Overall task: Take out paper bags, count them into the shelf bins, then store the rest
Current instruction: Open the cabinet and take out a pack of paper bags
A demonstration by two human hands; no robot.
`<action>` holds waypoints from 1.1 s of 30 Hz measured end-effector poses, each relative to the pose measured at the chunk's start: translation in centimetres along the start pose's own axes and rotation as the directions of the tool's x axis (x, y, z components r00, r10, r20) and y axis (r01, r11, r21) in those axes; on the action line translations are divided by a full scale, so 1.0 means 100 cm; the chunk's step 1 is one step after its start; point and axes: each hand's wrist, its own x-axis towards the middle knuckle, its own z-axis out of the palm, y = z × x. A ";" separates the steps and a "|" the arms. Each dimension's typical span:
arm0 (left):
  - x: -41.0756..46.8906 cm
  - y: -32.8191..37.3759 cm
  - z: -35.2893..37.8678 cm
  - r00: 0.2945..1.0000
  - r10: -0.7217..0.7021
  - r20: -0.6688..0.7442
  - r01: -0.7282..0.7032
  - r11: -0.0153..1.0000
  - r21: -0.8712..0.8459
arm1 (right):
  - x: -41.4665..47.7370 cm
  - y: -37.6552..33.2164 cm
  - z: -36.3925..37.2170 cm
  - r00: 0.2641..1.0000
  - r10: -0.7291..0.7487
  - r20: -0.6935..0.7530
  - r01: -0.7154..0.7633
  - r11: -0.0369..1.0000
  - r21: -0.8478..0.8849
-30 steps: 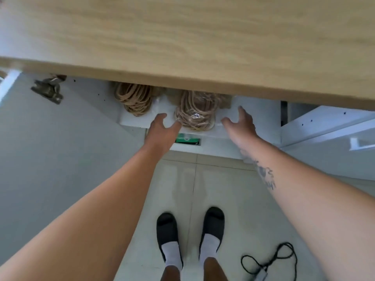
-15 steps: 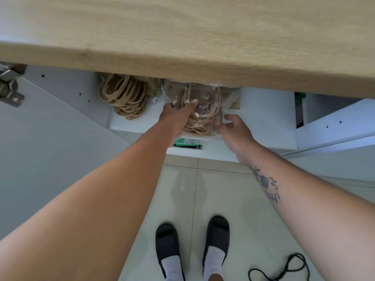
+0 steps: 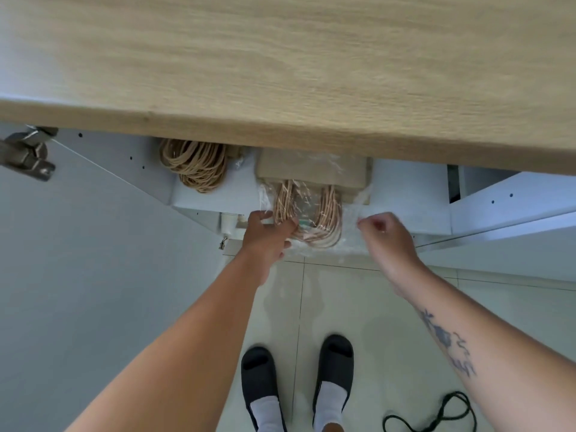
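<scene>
A bundle of brown paper bags (image 3: pixel 311 173) with twisted rope handles, wrapped in clear plastic, lies partly out over the front edge of the white cabinet shelf (image 3: pixel 405 198) under the wooden countertop. My left hand (image 3: pixel 268 238) grips the rope handles and the plastic at the bundle's left side. My right hand (image 3: pixel 386 238) pinches the clear plastic wrap at its right side. A second bundle (image 3: pixel 196 166), only its rope handles showing, sits further left on the same shelf.
The wooden countertop (image 3: pixel 280 73) overhangs the cabinet and hides its back. An open grey cabinet door (image 3: pixel 78 260) with a metal hinge (image 3: pixel 28 154) stands at the left. Another white shelf unit (image 3: pixel 514 198) is on the right. A black cord (image 3: pixel 436 416) lies on the tiled floor.
Both hands closed on the wrapped bundle and drew it forward, so the brown bag bodies now show and the handles hang past the shelf edge.
</scene>
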 end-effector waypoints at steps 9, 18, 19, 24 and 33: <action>-0.040 -0.034 -0.001 0.998 0.059 0.012 -0.060 0.991 0.117 | 0.044 -0.025 0.008 0.978 0.155 0.136 -0.172 0.978 0.121; 0.012 0.010 -0.029 0.937 0.255 -0.239 -0.236 0.966 0.104 | 0.034 0.003 0.016 0.971 0.165 0.172 -0.200 0.958 0.208; 0.019 0.020 -0.030 0.956 0.224 -0.192 -0.205 0.972 0.111 | 0.034 0.006 0.016 0.970 0.159 0.184 -0.199 0.955 0.221; 0.024 0.027 -0.024 0.988 0.153 -0.004 -0.147 0.958 0.245 | 0.023 0.015 0.019 0.959 0.116 0.258 -0.200 0.922 0.331; 0.003 -0.016 -0.032 1.000 0.017 0.019 -0.020 0.988 0.153 | -0.003 0.034 0.007 0.890 0.156 0.429 -0.239 0.960 0.147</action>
